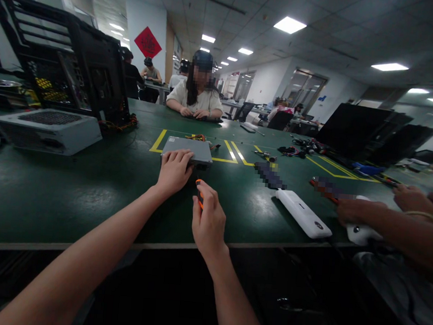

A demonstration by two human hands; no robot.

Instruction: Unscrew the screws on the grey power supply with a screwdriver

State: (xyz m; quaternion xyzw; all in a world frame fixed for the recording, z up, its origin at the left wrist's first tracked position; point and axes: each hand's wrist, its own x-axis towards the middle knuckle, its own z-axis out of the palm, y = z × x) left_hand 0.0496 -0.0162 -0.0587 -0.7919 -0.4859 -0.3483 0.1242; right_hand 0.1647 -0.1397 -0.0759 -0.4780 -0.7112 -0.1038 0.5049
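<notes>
A grey metal computer power supply (198,148) lies flat on the green table, with coloured cables at its far side. My left hand (176,168) grips its near left edge, fingers over the top and thumb at the front side. Just to the right and nearer to me, my right hand (209,215) is closed around an orange-and-black tool handle (200,197). Its working end does not show clearly, so I cannot tell its exact kind. The handle is apart from the power supply.
A black computer case (73,64) and another grey power supply (48,130) stand at left. At right lie a white power bank (303,214), cables (305,144) and dark panels (359,129). A neighbour's hands (363,213) work there. A person (195,95) sits opposite.
</notes>
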